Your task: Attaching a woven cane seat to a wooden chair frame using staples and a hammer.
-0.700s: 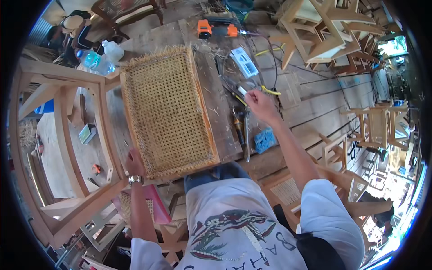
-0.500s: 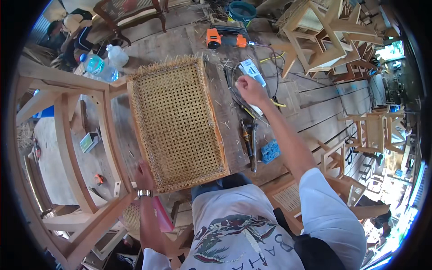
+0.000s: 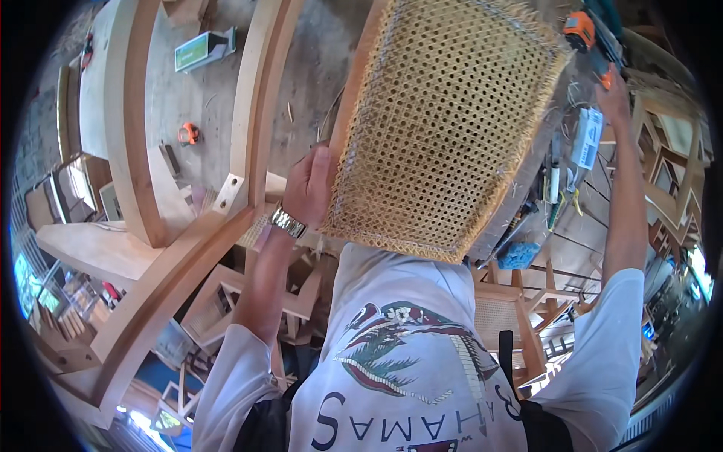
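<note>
A woven cane panel (image 3: 444, 128) with a wooden edge and frayed strand ends lies in front of me. My left hand (image 3: 309, 184), with a metal watch on its wrist, is closed on the panel's left wooden edge. Far off on the right, my right hand (image 3: 614, 98) reaches to the handle end of an orange and black nail gun (image 3: 580, 32). Its fingers overlap the orange handle, and I cannot tell whether they grip it. Just below that hand lies a blue and white box (image 3: 587, 138).
An upright wooden chair frame (image 3: 252, 98) stands close on the left. Beyond its rails are a green and white box (image 3: 203, 50) and an orange tape measure (image 3: 188, 134). Pliers (image 3: 577, 205) and a blue sponge-like block (image 3: 518, 256) lie right of the panel. Unfinished chairs (image 3: 666, 162) stand further right.
My view has swung left, so the panel appears further right and tilted. My right hand has moved out to the nail gun's handle. My left hand has come up onto the panel's edge.
</note>
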Motion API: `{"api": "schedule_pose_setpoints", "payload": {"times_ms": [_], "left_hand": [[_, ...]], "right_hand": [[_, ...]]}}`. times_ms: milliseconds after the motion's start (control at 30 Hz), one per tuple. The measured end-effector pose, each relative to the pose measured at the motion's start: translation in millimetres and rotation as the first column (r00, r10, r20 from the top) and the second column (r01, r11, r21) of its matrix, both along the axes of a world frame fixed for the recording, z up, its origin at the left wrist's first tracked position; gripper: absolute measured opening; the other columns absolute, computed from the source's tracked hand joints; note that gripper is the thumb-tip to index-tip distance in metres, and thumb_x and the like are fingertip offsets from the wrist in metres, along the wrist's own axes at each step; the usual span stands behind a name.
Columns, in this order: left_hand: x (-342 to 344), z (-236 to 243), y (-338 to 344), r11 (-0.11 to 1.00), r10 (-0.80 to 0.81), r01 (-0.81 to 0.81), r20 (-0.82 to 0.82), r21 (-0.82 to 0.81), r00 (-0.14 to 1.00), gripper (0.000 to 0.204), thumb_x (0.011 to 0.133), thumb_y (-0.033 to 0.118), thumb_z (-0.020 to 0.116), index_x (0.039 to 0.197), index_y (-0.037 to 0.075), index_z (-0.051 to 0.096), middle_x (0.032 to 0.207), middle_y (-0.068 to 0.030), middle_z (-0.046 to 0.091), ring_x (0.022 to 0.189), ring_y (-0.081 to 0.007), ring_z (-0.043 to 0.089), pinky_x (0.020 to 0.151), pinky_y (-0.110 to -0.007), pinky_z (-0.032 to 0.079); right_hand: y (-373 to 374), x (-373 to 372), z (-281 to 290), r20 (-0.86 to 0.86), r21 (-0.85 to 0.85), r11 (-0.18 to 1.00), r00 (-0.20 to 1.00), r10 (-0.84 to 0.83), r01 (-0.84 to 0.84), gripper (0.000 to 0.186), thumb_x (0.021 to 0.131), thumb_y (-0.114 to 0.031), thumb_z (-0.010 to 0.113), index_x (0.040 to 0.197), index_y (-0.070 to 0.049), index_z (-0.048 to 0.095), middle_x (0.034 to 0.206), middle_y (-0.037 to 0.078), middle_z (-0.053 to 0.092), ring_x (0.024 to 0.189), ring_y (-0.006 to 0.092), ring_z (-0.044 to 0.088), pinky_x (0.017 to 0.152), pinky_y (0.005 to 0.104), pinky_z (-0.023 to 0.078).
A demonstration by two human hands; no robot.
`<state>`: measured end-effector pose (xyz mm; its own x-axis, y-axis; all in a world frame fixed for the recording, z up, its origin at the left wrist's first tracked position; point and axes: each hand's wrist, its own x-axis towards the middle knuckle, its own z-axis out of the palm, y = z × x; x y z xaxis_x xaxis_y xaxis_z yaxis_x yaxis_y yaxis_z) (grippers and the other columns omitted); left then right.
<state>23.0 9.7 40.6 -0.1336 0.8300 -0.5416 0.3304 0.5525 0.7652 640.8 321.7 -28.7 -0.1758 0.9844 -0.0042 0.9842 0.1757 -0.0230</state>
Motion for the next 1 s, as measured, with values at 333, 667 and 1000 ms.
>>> {"api": "schedule_pose_setpoints", "payload": {"times_ms": [333,667,1000], "left_hand": [[24,19,30,0.958,0.245,-0.211,0.173,-0.193,0.954,0.076,0.100,0.063,0.031,0.117,-0.003,0.062,0.095,-0.0071,0.067,0.086,-0.0136,0.058,0.079,-0.026,0.045],[11,-2,13,0.956,0.224,-0.225,-0.028,-0.190,0.974,0.073,0.098,0.066,0.031,0.084,0.002,0.063,0.070,0.0019,0.051,0.069,-0.0108,0.046,0.064,-0.028,0.036],[16,21,20,0.963,0.167,-0.194,-0.150,-0.188,0.975,0.080,0.094,0.074,0.026,0.078,0.003,0.059,0.070,-0.0039,0.053,0.070,-0.0183,0.049,0.069,-0.035,0.039]], "right_hand": [[66,21,-49,0.133,0.034,0.985,0.977,0.164,-0.170,0.057,0.091,-0.029,0.059,0.140,-0.005,0.042,0.128,0.027,0.054,0.119,0.0427,0.052,0.102,0.0461,0.041],[84,-29,-5,-0.046,-0.125,0.990,0.997,0.063,-0.069,0.045,0.090,-0.019,0.057,0.131,-0.002,0.045,0.123,0.027,0.055,0.116,0.0425,0.054,0.097,0.0429,0.042],[-52,-100,190,-0.527,-0.405,0.908,0.783,-0.330,0.110,0.029,0.092,-0.032,0.068,0.103,-0.006,0.059,0.071,-0.003,0.053,0.059,0.0055,0.049,0.052,0.0232,0.037]]}}
